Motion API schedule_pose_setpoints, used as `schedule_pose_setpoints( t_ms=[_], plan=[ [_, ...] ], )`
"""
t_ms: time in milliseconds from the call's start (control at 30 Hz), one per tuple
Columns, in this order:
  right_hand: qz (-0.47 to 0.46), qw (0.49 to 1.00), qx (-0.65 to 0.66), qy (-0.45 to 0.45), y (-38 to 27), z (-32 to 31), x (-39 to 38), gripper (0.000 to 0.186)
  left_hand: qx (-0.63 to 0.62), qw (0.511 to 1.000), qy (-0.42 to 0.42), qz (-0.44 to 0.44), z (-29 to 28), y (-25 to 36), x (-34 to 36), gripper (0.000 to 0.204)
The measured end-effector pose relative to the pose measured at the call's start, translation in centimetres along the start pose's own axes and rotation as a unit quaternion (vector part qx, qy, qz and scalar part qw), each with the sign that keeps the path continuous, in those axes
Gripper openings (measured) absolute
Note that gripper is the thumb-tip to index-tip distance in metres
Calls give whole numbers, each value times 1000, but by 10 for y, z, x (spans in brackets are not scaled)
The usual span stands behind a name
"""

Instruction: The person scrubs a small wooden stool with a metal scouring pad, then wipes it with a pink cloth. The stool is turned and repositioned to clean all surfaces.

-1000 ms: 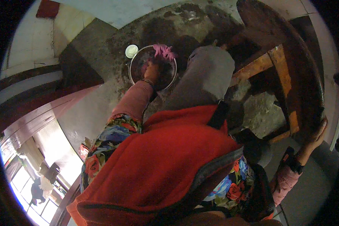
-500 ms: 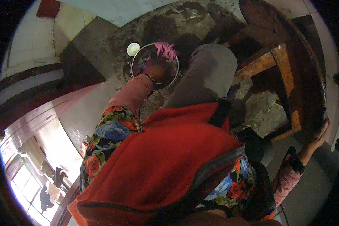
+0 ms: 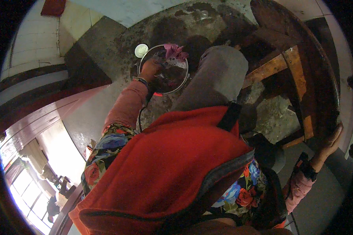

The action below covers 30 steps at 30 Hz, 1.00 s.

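A round bucket (image 3: pixel 186 80) with a pale rim stands on the floor, dark inside with what looks like water. My left hand (image 3: pixel 150 69) is inside the left part of its mouth, close to the rim. Its fingers are dim, so whether they grip anything cannot be made out. Over the far right rim hangs a crumpled pink-purple cloth (image 3: pixel 175 51), apart from that hand. My right hand (image 3: pixel 335 138) lies with straight fingers against the edge of a dark wooden table or bench (image 3: pixel 325 78), holding nothing.
A small white round lid or dish (image 3: pixel 141 50) sits beside the bucket's far left rim. My grey-trousered knee (image 3: pixel 223 70) is just right of the bucket. Wooden legs and braces (image 3: pixel 266 70) stand farther right. The concrete floor (image 3: pixel 161 31) has dark wet-looking patches.
My left hand has moved up and left within the bucket, from its middle toward the left rim. The right hand stays at the wooden edge.
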State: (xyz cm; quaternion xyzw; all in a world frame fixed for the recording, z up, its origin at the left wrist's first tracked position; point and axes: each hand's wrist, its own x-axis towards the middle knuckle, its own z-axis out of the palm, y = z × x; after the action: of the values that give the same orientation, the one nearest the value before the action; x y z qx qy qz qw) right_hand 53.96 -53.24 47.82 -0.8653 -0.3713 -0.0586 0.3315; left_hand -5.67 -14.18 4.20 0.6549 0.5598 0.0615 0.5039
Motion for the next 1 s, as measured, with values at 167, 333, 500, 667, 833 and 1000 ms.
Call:
schedule_pose_setpoints(
  t_ms=[167, 333, 500, 667, 833, 1000],
  plan=[
    [-39, 999, -12, -35, 3, -3, 5, 47, 140, 984, -61, 90, -17, -30, 17, 38],
    [-46, 997, -63, -13, 7, -2, 4, 47, 293, 947, 26, 125, 9, -20, 16, 49],
    [8, 999, -48, 13, 4, 5, 3, 43, -8, 990, 25, 137, 23, 40, 29, 54],
    [21, 912, -404, -66, -17, 23, 10, 33, 332, 869, -12, 366, 17, 65, 58, 52],
    [-87, 982, -157, 51, -49, 36, 7, 37, 279, 936, -12, 214, 39, 99, 63, 51],
    [-146, 974, -158, 69, -49, 30, 24, 33, 286, 938, -30, 194, 63, 135, 64, 50]
  ],
)
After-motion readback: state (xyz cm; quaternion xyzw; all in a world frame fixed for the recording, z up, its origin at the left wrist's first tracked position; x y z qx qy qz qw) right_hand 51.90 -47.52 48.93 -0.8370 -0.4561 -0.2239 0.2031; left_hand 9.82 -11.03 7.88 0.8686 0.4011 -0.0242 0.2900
